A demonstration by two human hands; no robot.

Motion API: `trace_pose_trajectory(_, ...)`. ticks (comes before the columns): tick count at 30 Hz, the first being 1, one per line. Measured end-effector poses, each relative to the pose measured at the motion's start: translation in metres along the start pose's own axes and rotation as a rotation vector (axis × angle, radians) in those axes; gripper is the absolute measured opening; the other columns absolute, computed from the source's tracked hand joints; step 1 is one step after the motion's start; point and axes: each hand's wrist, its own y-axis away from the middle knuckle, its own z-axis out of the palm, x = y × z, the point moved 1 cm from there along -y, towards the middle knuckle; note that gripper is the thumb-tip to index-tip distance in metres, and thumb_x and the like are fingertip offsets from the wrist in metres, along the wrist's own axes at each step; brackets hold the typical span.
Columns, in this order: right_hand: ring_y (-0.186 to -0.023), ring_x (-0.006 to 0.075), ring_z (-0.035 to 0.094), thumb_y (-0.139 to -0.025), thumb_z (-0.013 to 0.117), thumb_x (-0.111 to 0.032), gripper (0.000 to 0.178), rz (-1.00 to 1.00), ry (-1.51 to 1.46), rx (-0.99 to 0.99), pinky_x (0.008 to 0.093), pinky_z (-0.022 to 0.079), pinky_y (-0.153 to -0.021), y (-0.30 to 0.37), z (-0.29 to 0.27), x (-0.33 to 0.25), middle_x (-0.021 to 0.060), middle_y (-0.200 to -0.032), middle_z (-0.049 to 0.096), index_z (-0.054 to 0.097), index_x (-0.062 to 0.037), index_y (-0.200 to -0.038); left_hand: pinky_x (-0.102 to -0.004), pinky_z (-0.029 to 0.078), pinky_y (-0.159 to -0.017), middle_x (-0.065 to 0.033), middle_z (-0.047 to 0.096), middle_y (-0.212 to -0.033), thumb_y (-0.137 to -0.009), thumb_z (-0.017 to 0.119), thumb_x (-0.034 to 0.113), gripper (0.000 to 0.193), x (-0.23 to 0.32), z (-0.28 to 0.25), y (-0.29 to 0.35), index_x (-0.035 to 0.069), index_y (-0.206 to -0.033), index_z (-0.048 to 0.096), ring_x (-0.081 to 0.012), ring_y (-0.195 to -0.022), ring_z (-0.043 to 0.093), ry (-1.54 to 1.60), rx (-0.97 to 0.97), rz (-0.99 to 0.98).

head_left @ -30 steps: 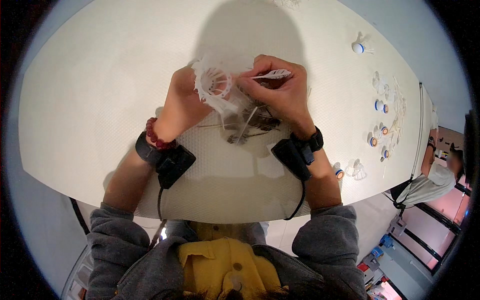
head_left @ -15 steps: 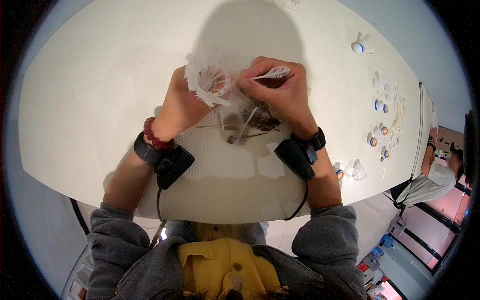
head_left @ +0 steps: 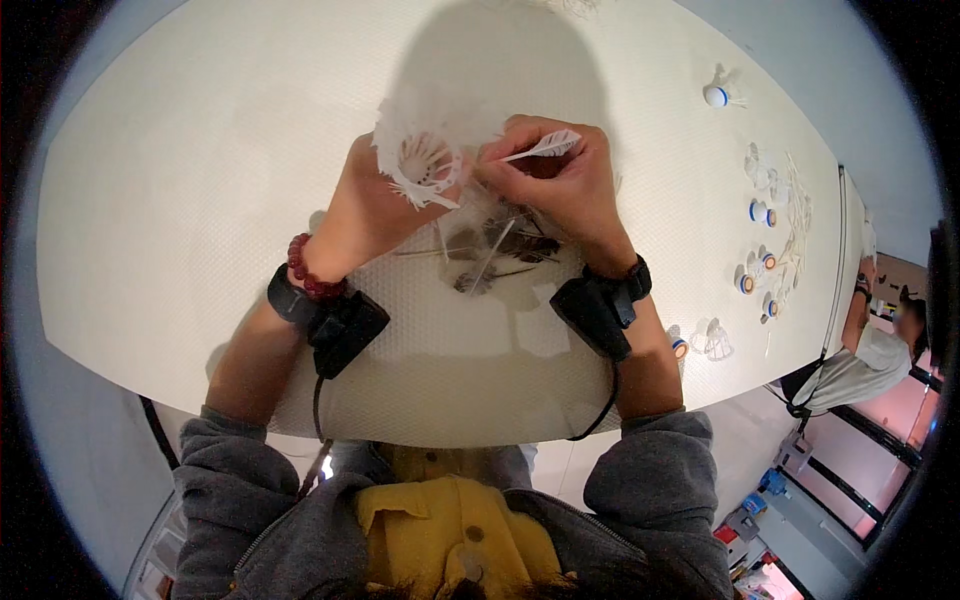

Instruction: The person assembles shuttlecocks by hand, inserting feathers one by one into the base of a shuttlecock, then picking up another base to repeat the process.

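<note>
My left hand (head_left: 352, 212) is closed around a white feathery shuttlecock skirt (head_left: 402, 178), its ribbed round opening facing me. White feathers fan out above it, partly blurred. Close beside it, my right hand (head_left: 585, 195) pinches a small white feather (head_left: 555, 145) by its shaft; the vane points to the right. The fingertips of both hands nearly meet, and whether the right ones touch the skirt I cannot tell. Below the hands, several loose dark and white feathers (head_left: 525, 243) lie on the table, partly hidden by my right hand.
On the white textured table (head_left: 180, 200), a shuttlecock with a white head (head_left: 715, 97) lies at the far right. Nearer are several banded cork heads (head_left: 747, 284), a pile of pale shafts (head_left: 798, 225) and openwork white skirts (head_left: 714, 342). Another person (head_left: 865, 375) is beyond the right edge.
The skirt in my left hand has turned slightly, and its opening has shifted a little. My right hand stays almost in place, still pinching the feather.
</note>
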Motion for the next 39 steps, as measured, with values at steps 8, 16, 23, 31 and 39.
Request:
trace_pose_trajectory(8,-0.063,0.005,0.053,-0.074,0.067,-0.001,0.004,-0.016,-0.003,0.027,0.0186,0.044,-0.057,0.002,0.004,-0.007,0.0,-0.072,0.059,0.063,-0.0015,-0.074,-0.0264,0.05,-0.066,-0.0081,0.066,-0.087,-0.075,0.072,0.01,0.023,0.008,0.003,-0.003,0.001,-0.095,0.063,-0.0135,-0.076,0.062,0.04,0.077,0.094)
trace_pose_trajectory(16,-0.065,0.0079,0.058,-0.077,0.07,-0.015,0.014,0.03,-0.103,0.205,0.0222,0.049,-0.061,0.001,-0.001,-0.002,0.0012,-0.072,0.063,0.065,-0.0016,-0.08,-0.029,0.049,-0.064,-0.0133,0.061,-0.091,-0.073,0.069,0.011,0.05,0.003,0.007,-0.006,0.002,-0.117,0.047,-0.0217,-0.071,0.061,-0.02,-0.061,0.068)
trace_pose_trajectory(23,-0.063,0.0074,0.057,-0.074,0.072,-0.015,0.016,0.059,-0.079,0.193,0.0217,0.048,-0.059,0.003,0.0,-0.006,0.0017,-0.071,0.063,0.064,-0.0011,-0.078,-0.0355,0.048,-0.064,-0.0178,0.058,-0.093,-0.074,0.067,0.019,0.056,-0.006,0.013,0.0,0.003,-0.122,0.042,-0.0286,-0.074,0.058,0.085,-0.11,0.007)
trace_pose_trajectory(31,-0.066,0.008,0.058,-0.074,0.073,-0.013,0.016,0.075,-0.07,0.183,0.0219,0.049,-0.061,0.003,0.002,-0.004,0.003,-0.074,0.065,0.063,-0.0012,-0.077,-0.0364,0.046,-0.064,-0.0156,0.056,-0.091,-0.074,0.065,0.02,0.053,-0.002,0.011,-0.006,0.003,-0.119,0.043,-0.0292,-0.073,0.057,-0.089,-0.151,0.143)
trace_pose_trajectory(39,-0.068,0.0058,0.053,-0.072,0.072,-0.008,0.013,-0.112,0.018,0.134,0.0206,0.044,-0.062,0.0,-0.002,0.001,-0.0012,-0.072,0.059,0.06,-0.0023,-0.072,-0.0388,0.047,-0.07,-0.0157,0.054,-0.098,-0.071,0.066,0.018,0.049,0.005,0.009,-0.008,0.003,-0.113,0.046,-0.0317,-0.082,0.057,-0.307,-0.078,0.263)
